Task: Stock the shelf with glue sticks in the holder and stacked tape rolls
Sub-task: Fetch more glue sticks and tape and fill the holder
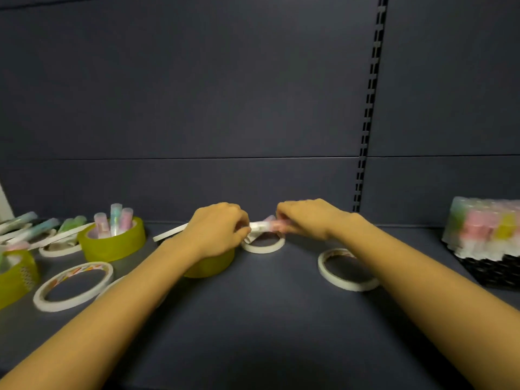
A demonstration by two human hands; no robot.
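My left hand [218, 228] and my right hand [305, 219] meet at the back middle of the dark shelf [267, 319]. Between them they pinch glue sticks [266, 224], pale and pink, held sideways; the image is blurred there. Just below lies a thin white tape roll [264, 246]. A yellow-green tape roll [209, 264] sits under my left wrist. Another yellow-green roll [112, 246] at the left holds three glue sticks [115, 220] standing upright in its core.
Flat white tape rolls lie at the left front [73, 285] and the right [346, 273]. A wrapped pack of glue sticks [484, 226] rests on a black mesh basket [495, 273] at far right. Loose glue sticks [36, 229] and a third yellow-green roll [17, 274] crowd the far left.
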